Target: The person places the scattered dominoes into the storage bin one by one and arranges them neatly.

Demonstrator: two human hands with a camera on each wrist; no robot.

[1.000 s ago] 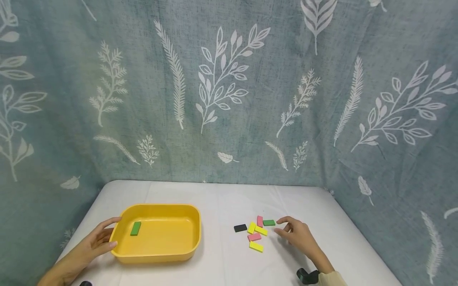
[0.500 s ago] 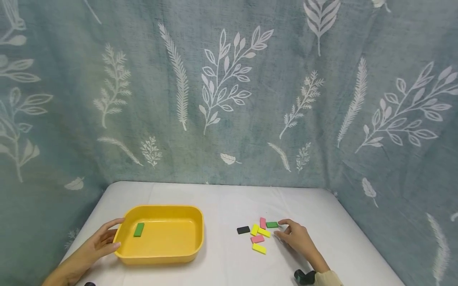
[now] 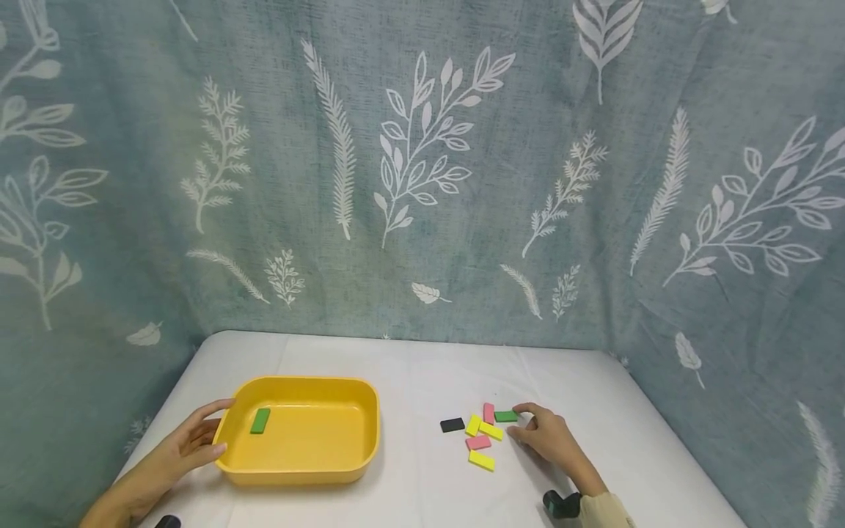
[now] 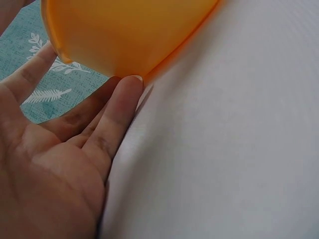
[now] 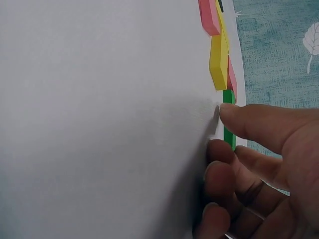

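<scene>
My left hand (image 3: 183, 444) is at the left end of a yellow tray (image 3: 300, 475). Its index fingertip touches the rim and the thumb lies against the tray's wall, fingers only loosely bent. Inside the tray lies one green block (image 3: 260, 421). On the right, the index fingertip of my right hand (image 3: 546, 437) touches the right end of another green block (image 3: 505, 416) on the table. That thumb is apart from the index, near the block's front side. In the right wrist view, the other fingers curl loosely beside the green block (image 5: 229, 119).
Left of the right hand lie pink blocks (image 3: 478, 443), several yellow blocks (image 3: 482, 460) and a black block (image 3: 452, 424), close together on the white tabletop (image 3: 409, 381). A patterned curtain (image 3: 422, 183) hangs behind the table and at its sides.
My right index finger has come to the right end of the table's green block, from a little apart. The left hand stays at the tray. The head view has shifted slightly.
</scene>
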